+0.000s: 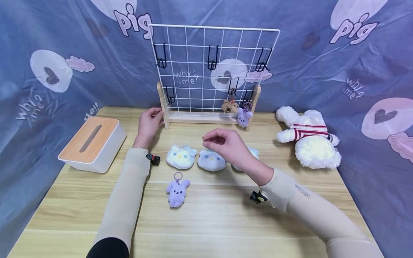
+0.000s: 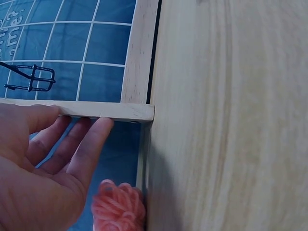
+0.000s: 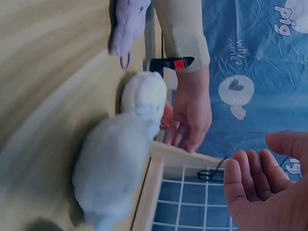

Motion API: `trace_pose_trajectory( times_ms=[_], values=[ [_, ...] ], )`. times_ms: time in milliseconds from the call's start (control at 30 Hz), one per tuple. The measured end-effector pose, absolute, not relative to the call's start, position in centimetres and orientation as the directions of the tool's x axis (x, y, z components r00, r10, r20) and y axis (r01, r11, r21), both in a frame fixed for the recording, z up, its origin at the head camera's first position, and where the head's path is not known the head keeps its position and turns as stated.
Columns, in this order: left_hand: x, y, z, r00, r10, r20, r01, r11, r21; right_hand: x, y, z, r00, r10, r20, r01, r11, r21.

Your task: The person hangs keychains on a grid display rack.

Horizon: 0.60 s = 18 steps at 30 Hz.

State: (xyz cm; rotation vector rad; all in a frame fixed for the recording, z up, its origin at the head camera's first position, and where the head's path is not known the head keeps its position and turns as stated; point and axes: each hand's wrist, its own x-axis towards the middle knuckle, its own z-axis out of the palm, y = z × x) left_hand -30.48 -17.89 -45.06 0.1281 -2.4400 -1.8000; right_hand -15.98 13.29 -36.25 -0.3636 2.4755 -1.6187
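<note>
Left wrist: upright (image 2: 127,111) (wooden) touches left hand (image 2: 41,187).

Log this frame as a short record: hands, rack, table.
Left hand: pinches the wooden left post of the white wire grid rack
Right hand: raised near three white-and-blue plush animal heads in a row, nothing visibly held
Hanging on rack: brown plush keychain, purple plush keychain
Wood-grain table, front: second purple plush keychain
Table left: white tissue box with wooden lid
Table right: white fluffy toy in striped sweater
</note>
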Motion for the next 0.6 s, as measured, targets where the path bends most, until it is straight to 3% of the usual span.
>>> trace_pose_trajectory(
  times_ms=[600],
  values=[
    [-30.7, -18.0, -45.3, -0.99, -0.136, 0.038, -0.005, 0.302, 0.953, -14.9, 9.8, -39.9, -0.919, -0.391, -0.054, -0.121, 0.41, -0.904]
  ],
)
